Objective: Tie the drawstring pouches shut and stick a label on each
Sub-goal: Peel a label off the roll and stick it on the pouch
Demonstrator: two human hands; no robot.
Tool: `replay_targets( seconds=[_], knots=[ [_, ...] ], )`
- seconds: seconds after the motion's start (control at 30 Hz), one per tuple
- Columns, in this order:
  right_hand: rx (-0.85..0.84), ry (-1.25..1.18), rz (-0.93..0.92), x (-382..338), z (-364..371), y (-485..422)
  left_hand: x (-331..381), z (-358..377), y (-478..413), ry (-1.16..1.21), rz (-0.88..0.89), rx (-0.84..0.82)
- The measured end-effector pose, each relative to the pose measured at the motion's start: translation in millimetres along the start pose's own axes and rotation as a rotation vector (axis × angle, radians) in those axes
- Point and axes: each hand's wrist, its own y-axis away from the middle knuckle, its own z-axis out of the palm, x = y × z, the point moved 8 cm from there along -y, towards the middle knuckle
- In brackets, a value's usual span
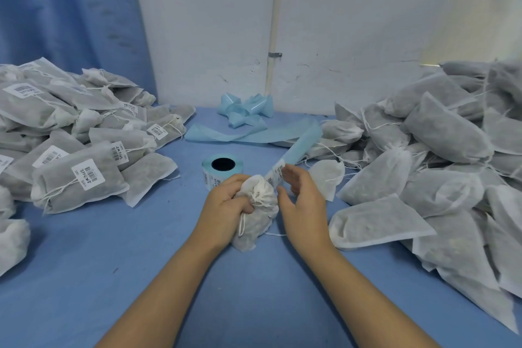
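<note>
Middle of the blue-covered worktop (113, 263), and the left hand (228, 202) has its fingers curled tight round a white drawstring pouch (258, 215), clamping it just under the gathered neck while the bottom rests on the cloth. A loop of drawstring (241, 224) dangles beneath the thumb. The right hand (300, 200) is open, fingers loose and spread and holding nothing, just right of the pouch; its fingertips sit right beside the label strip (278, 172), though contact is impossible to call. That strip runs off the label roll (223, 168), which stands just behind the left hand, and its blue backing trails away toward the far right. Along the left edge lies a heap of labelled pouches (70, 133), barcodes showing; along the right edge, a bigger heap of unlabelled pouches (440, 167). At the far edge, by the wall, sit curls of spent blue backing (245, 111).
</note>
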Motion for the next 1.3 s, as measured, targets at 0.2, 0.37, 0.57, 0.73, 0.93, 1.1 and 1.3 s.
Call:
replay_targets(
  seconds=[0.2,0.37,0.57,0.73,0.93,1.1,1.3],
  knots=[
    [-0.117,-0.123,0.112,12,8,1,0,5,1,0.012,0.008,-0.024],
    [-0.069,-0.210,0.139,10,5,0,0,5,0,0.000,0.018,-0.025],
    [-0.002,-0.217,0.084,5,-4,0,-3,4,0,-0.023,0.019,-0.024],
    [0.032,-0.238,0.092,8,-8,-1,-3,4,0,-0.029,0.012,-0.020],
    [0.057,-0.324,0.156,15,-10,-4,-1,4,1,-0.043,0.010,-0.007],
    [0.160,-0.374,0.221,25,-21,-5,-3,-1,0,-0.037,0.006,0.042],
    [0.250,-0.475,0.273,30,-24,-3,-5,-5,0,-0.076,-0.011,0.102]
  ],
)
